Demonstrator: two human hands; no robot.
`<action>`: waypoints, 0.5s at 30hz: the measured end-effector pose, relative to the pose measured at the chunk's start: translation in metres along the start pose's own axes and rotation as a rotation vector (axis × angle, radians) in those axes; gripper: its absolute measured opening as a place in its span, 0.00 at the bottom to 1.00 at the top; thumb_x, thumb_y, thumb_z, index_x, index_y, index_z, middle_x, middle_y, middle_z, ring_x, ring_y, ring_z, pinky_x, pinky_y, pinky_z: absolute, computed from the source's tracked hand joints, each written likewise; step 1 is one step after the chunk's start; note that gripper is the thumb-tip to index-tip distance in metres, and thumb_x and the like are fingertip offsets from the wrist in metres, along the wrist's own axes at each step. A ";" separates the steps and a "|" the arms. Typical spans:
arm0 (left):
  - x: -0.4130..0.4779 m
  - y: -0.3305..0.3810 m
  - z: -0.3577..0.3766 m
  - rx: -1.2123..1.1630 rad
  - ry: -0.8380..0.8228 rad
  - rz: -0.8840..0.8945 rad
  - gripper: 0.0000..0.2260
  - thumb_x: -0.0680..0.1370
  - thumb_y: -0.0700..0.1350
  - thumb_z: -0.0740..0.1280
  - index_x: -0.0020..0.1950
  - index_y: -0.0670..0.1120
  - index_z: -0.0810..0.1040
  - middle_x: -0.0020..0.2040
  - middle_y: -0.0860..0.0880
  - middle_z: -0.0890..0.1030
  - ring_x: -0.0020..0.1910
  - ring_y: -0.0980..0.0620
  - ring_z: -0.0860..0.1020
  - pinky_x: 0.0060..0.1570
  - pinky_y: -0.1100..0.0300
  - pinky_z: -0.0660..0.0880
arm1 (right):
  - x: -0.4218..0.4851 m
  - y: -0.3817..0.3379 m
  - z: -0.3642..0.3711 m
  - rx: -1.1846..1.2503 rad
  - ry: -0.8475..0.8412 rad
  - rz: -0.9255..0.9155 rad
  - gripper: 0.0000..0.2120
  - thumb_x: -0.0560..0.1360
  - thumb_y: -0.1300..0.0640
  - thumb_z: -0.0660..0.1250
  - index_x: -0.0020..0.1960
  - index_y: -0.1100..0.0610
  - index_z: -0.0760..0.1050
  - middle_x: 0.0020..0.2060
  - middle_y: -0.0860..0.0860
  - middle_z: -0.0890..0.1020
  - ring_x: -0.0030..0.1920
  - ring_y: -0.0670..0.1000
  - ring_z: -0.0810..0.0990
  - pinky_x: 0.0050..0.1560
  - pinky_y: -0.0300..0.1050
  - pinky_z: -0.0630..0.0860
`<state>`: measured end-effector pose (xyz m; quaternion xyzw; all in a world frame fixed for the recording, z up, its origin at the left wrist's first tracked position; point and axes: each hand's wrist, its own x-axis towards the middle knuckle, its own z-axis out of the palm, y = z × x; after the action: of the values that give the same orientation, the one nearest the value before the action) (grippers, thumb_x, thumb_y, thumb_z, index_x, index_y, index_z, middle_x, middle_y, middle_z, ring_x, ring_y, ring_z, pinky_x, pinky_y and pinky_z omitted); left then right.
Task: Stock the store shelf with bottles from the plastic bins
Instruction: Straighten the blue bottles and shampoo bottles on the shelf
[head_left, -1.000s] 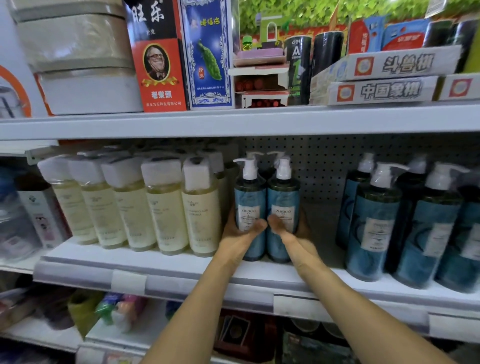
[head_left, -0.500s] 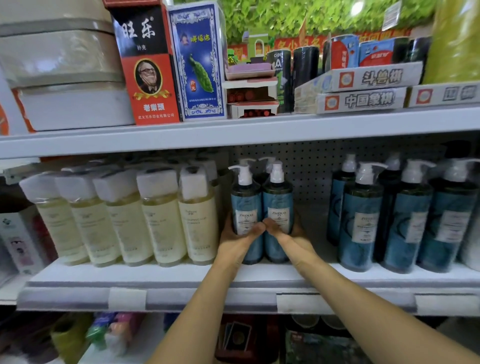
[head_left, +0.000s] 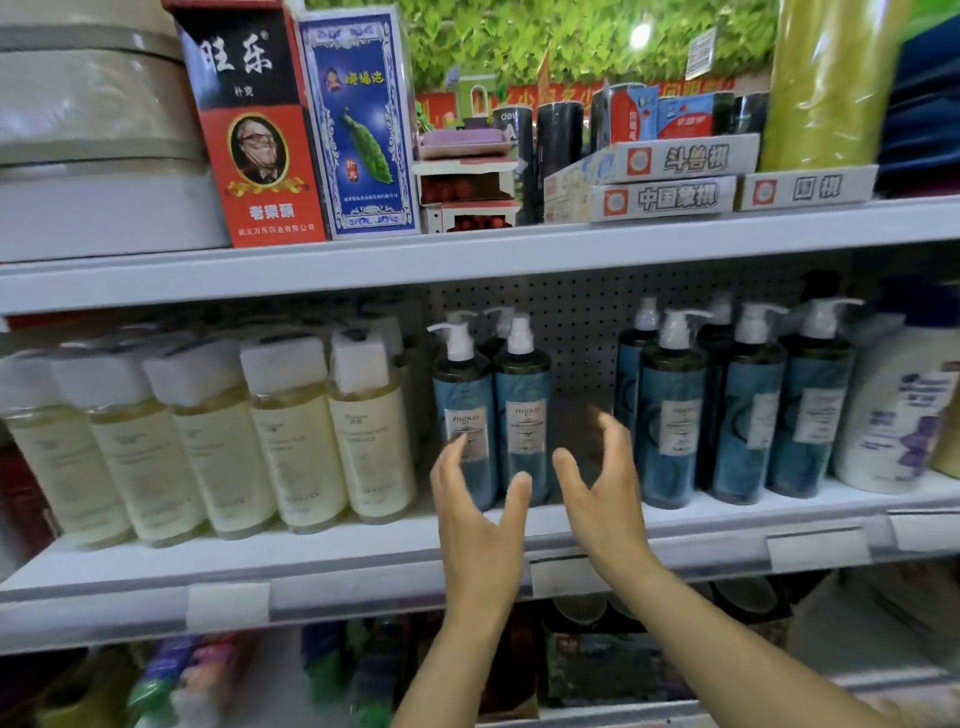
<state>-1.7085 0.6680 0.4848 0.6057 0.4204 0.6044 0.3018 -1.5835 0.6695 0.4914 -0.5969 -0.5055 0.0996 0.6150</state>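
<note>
- While both hands hover before the middle shelf (head_left: 311, 564), neither holds anything.
- Left hand (head_left: 480, 519): fingers spread and loosely bent, thumb out to the right, fingertips in front of the left blue pump bottle (head_left: 462, 410); whether they touch it cannot be told.
- Right hand (head_left: 602, 499): fingers spread, lightly curved and blurred, just right of the right blue pump bottle (head_left: 525, 410).
- Both bottles stand upright, side by side, near the shelf's front edge.
- Pale yellow bottles (head_left: 291, 447) line up to their left; more blue pump bottles (head_left: 670, 415) stand across a gap to the right.
</note>
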 end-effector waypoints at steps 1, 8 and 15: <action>-0.003 0.001 0.004 0.003 -0.016 0.042 0.27 0.78 0.49 0.71 0.73 0.59 0.63 0.71 0.62 0.66 0.70 0.67 0.64 0.69 0.66 0.63 | 0.001 0.002 -0.004 -0.005 0.041 -0.023 0.26 0.80 0.54 0.65 0.75 0.51 0.60 0.65 0.39 0.64 0.66 0.39 0.63 0.66 0.39 0.62; -0.002 0.024 0.048 -0.098 -0.241 0.056 0.18 0.81 0.44 0.67 0.66 0.61 0.70 0.66 0.62 0.73 0.67 0.67 0.70 0.69 0.64 0.68 | 0.013 0.015 -0.038 -0.026 0.199 -0.154 0.21 0.79 0.58 0.64 0.70 0.52 0.66 0.67 0.44 0.66 0.71 0.47 0.64 0.72 0.53 0.65; 0.010 0.029 0.103 -0.035 -0.417 -0.085 0.23 0.82 0.46 0.66 0.76 0.52 0.65 0.73 0.56 0.69 0.69 0.61 0.68 0.60 0.73 0.67 | 0.021 0.030 -0.066 0.050 0.224 -0.076 0.26 0.80 0.58 0.62 0.76 0.52 0.59 0.74 0.47 0.60 0.75 0.47 0.59 0.75 0.51 0.61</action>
<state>-1.6034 0.6775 0.5059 0.6941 0.3633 0.4600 0.4178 -1.5107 0.6508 0.4913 -0.5691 -0.4532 0.0215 0.6858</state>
